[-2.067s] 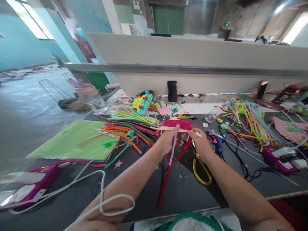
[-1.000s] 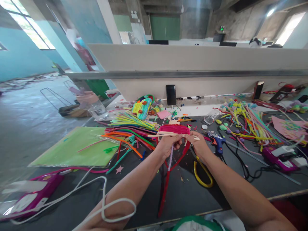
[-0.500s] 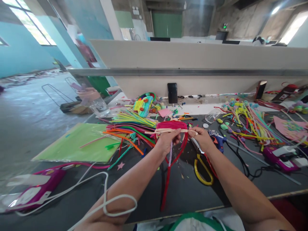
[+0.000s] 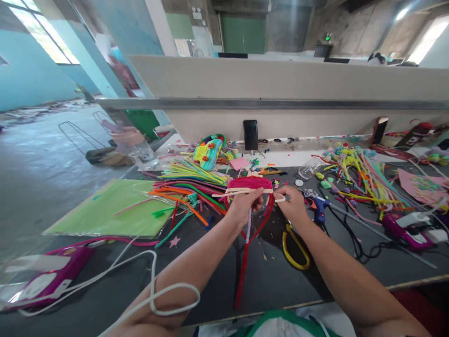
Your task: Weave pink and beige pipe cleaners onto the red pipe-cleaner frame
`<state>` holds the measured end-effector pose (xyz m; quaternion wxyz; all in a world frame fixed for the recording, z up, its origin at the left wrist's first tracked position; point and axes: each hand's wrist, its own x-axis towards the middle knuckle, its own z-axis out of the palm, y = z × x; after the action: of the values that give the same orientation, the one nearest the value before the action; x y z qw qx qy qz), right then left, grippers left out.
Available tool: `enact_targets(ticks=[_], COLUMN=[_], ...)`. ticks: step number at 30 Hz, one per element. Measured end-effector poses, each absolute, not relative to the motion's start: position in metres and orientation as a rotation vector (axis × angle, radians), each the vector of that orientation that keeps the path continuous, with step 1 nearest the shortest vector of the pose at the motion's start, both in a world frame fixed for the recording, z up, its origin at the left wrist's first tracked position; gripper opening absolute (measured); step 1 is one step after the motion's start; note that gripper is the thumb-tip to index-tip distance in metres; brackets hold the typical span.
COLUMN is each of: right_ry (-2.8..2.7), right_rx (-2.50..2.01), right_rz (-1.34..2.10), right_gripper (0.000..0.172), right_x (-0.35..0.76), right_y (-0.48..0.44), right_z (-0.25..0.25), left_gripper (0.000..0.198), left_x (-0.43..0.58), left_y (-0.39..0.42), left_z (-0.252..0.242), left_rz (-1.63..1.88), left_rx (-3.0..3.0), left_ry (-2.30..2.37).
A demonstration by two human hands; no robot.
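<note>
My left hand (image 4: pixel 245 206) pinches cream pipe cleaners (image 4: pixel 236 190) laid across the lower edge of a dark pink pipe-cleaner panel (image 4: pixel 249 182). At the panel's right side, my right hand (image 4: pixel 292 202) is closed on the other end of a cream strand, whose tip curls back by the thumb. Below the panel, red pipe cleaners (image 4: pixel 240 271) form a loop with a long tail, and a lilac one (image 4: pixel 249 227) runs down to their join. Yellow-handled scissors (image 4: pixel 295 250) lie under my right wrist, their blades mostly hidden.
Bundled pipe cleaners (image 4: pixel 192 175) and a green sheet pack (image 4: pixel 112 208) lie left. A blue glue gun (image 4: pixel 318 208), cords and more pipe cleaners (image 4: pixel 365 182) are right. A phone (image 4: pixel 250 135) leans on the partition. White cable (image 4: pixel 175 286) loops over my left forearm.
My right hand has bent the right end of the cream pipe cleaner, which stuck out straight before and now curls back. My left hand keeps its place on the panel.
</note>
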<state>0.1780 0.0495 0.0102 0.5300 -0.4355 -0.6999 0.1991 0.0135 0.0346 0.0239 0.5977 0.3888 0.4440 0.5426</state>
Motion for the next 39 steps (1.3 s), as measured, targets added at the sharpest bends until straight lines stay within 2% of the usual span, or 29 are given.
enact_targets(ticks=[4, 7, 11, 16, 21, 27, 32, 39], right_ry=[-1.771, -1.822, -1.774, -1.394, -1.102, -1.027, -1.031, -1.165], right_rx=[-1.071, -1.067, -0.962, -0.748, -0.621, -0.588, -0.556, -0.661], right_rz=[0.227, 0.199, 0.593, 1.309, 1.556, 1.660, 1.687, 1.541], right_gripper=[0.013, 0.010, 0.007, 0.021, 0.023, 0.030, 0.030, 0.031], right_x=[0.176, 0.178, 0.187, 0.192, 0.185, 0.179, 0.179, 0.182], right_y=[0.048, 0.049, 0.052, 0.057, 0.058, 0.056, 0.054, 0.056], right_z=[0.013, 0.014, 0.017, 0.014, 0.006, 0.003, 0.005, 0.011], left_gripper=[0.037, 0.038, 0.035, 0.032, 0.031, 0.029, 0.028, 0.032], left_x=[0.016, 0.016, 0.011, 0.008, 0.013, 0.016, 0.019, 0.020], left_y=[0.033, 0.033, 0.036, 0.036, 0.028, 0.021, 0.020, 0.021], left_z=[0.022, 0.021, 0.026, 0.038, 0.044, 0.050, 0.050, 0.047], left_rz=[1.271, 1.271, 1.223, 1.137, 1.083, 1.092, 1.115, 1.181], left_rx=[0.964, 0.973, 0.871, 0.793, 0.789, 0.808, 0.810, 0.851], left_ry=[1.069, 1.080, 1.043, 0.950, 0.905, 0.903, 0.911, 0.969])
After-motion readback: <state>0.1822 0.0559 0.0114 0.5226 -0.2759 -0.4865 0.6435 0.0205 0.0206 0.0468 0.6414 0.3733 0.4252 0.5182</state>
